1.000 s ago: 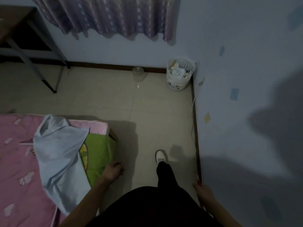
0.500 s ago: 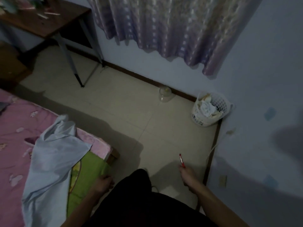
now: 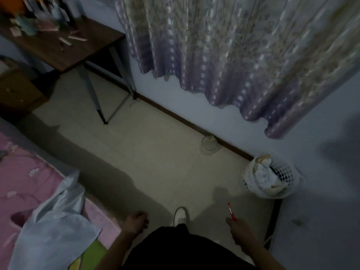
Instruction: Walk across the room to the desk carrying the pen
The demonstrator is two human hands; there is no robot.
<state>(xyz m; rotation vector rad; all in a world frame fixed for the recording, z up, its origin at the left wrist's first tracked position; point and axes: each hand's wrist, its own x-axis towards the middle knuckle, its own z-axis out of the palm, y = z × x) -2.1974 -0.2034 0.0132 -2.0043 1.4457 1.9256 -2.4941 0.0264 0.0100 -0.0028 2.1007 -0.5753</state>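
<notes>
Now off the green cushion (image 3: 91, 254) a moment ago under its fingers: left hand (image 3: 136, 223), loosely curled, gripping nothing, beside the pink bed edge (image 3: 97, 217). Pinched upright in the right hand (image 3: 236, 228): thin red plastic pen (image 3: 230, 210), tip raised, carried forward. Farther off, nearer than before: white mesh waste basket (image 3: 286, 172) against the wall; beyond it, brown wooden table (image 3: 74, 47).

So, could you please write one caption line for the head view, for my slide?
Right hand holds a red pen above a tiled floor; left hand hangs loosely curled beside a pink bed, white basket nearby.
</notes>
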